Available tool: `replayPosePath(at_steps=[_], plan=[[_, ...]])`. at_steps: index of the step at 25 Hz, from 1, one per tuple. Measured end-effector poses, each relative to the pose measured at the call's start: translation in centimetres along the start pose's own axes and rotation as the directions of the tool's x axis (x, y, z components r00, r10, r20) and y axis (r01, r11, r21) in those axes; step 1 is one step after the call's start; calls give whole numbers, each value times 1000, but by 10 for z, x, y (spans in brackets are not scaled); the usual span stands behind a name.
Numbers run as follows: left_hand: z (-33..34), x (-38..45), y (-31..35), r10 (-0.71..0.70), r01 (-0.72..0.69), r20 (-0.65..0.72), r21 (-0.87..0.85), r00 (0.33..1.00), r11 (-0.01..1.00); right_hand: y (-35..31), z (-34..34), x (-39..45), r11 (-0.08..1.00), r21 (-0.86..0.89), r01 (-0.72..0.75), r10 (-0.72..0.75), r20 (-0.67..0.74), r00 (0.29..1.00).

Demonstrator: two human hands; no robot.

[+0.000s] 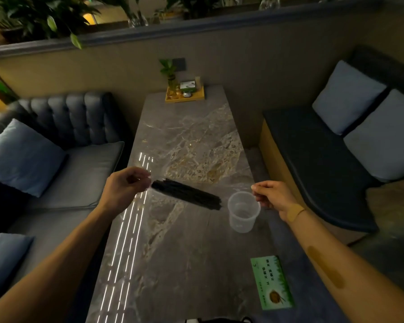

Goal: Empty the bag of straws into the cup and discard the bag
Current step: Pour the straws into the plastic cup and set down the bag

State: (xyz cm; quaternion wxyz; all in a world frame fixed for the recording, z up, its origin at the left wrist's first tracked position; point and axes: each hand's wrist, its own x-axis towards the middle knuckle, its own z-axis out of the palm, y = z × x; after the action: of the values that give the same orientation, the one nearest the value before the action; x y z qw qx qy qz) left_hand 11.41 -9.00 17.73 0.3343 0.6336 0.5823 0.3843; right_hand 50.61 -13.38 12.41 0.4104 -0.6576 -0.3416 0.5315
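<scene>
Left hand (124,185): fingers pinched on one end of a clear bag (154,190), barely visible. Right hand (272,197): fingers pinched, apparently on the bag's opposite end just above the cup (243,212); contact cannot be confirmed. The bundle of dark straws (187,194) lies slanted inside the bag, lower end just left of the cup's rim, upper end near the left hand. The cup stands upright on the bench (184,264) and appears empty. Assessment: transfer not begun; emptying and bag disposal both outstanding. A green card (272,282) lies nearer the person than the cup.
</scene>
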Motion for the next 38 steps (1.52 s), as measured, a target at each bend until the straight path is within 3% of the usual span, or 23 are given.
replayPosePath(at_steps=[11,23,38], plan=[[10,20,27,34,-29,73,-73,997,997,8,-4,1,996,87,-34,39,-59,998],[26,41,68,105,-103,124,-23,987,994,4,-19,1,989,129,-71,83,-94,992],[66,63,108,146,-176,303,75,942,982,31,-45,-1,949,230,-214,236,-72,969]])
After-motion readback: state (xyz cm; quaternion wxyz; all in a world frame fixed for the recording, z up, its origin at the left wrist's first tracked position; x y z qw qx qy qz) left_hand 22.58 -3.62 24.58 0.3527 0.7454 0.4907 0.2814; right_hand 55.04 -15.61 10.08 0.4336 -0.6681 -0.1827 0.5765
